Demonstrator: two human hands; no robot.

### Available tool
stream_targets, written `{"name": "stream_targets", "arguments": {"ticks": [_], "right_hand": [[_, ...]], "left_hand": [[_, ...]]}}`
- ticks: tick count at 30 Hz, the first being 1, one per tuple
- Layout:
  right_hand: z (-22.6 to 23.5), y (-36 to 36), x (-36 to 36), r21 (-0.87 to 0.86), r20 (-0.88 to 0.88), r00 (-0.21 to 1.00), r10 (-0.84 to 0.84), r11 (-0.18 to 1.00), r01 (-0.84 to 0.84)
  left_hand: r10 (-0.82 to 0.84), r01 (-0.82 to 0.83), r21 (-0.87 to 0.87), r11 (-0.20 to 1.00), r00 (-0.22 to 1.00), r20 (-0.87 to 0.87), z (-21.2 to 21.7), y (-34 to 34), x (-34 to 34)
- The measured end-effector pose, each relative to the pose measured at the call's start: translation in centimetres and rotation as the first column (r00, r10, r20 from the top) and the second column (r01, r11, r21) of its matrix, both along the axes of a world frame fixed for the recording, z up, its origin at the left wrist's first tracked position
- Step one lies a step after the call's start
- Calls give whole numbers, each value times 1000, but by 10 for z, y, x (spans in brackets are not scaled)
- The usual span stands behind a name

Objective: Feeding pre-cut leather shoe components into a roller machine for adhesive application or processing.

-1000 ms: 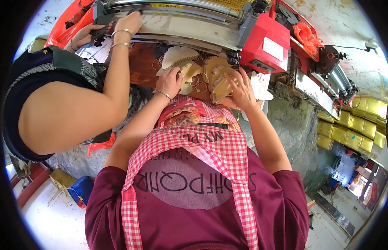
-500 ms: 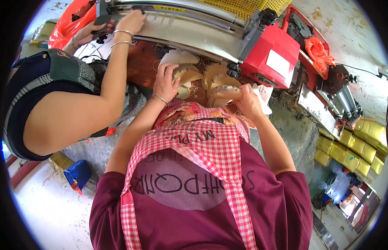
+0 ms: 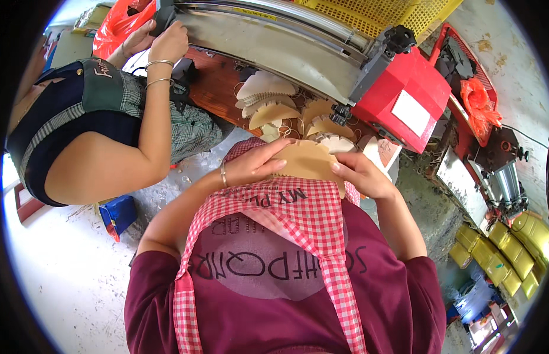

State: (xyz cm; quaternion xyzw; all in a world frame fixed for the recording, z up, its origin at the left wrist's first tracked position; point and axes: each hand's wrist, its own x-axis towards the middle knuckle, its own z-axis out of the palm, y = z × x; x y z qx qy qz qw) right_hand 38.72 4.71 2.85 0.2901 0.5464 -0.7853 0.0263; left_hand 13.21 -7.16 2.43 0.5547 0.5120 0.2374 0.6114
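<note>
A tan, half-round flat piece [image 3: 307,158] with a notched edge is held in front of my chest, above the checked apron. My left hand [image 3: 257,164] grips its left side, thumb on the face and fingers stretched along the upper edge. On the right side, my right hand [image 3: 364,174] pinches it between thumb and fingers. Whether it is one sheet or a thin stack, I cannot tell. Just beyond my hands lie stacks of similar pale pieces [image 3: 265,85] and tan pieces [image 3: 274,113], some with loose loops of string or band.
A long roller machine with a red end housing [image 3: 398,100] spans the far side of the wooden table [image 3: 212,82]. At left, a co-worker's hands [image 3: 168,44] are at its far end. A yellow basket [image 3: 375,17] and red basket [image 3: 487,97] stand behind; gold packages [image 3: 499,253] lie at right.
Both hands have drawn back from the stacks toward my chest, now with the tan piece between them. The co-worker's hands have shifted closer together, and my view has moved slightly.
</note>
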Motion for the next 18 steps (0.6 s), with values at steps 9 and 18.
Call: {"name": "stream_targets", "arguments": {"ticks": [9, 18], "right_hand": [[17, 15, -19, -235, -163, 957, -241, 951, 199], [12, 14, -35, -150, -269, 958, -102, 987, 63]], "left_hand": [[246, -250, 358, 899, 968, 58, 34, 32, -12], [161, -203, 502, 841, 979, 127, 21, 34, -25]]}}
